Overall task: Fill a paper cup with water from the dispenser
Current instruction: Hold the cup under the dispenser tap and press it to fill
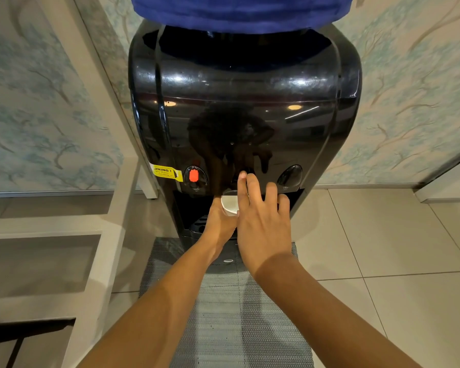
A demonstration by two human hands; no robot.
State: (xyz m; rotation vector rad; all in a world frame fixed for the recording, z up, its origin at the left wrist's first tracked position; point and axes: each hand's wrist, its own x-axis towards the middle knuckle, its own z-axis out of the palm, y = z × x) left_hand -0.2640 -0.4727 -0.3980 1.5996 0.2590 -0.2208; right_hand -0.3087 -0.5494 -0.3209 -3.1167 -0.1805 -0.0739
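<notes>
Paper cup (230, 204), round white rim, in left hand (218, 224) grip.

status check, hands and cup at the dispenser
Left hand holding paper cup in dispenser bay. Right hand fingers at middle tap. Nothing blocking.

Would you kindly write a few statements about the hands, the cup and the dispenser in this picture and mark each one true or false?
1. The left hand holds the paper cup under the dispenser. True.
2. The right hand presses the red button. False: its fingertips reach the middle of the panel, between the red button and the dark button.
3. A yellow warning sticker sits left of the red button. True.
4. The dispenser body is white. False: it is glossy black.
5. The dispenser stands on a grey mat. True.
</notes>
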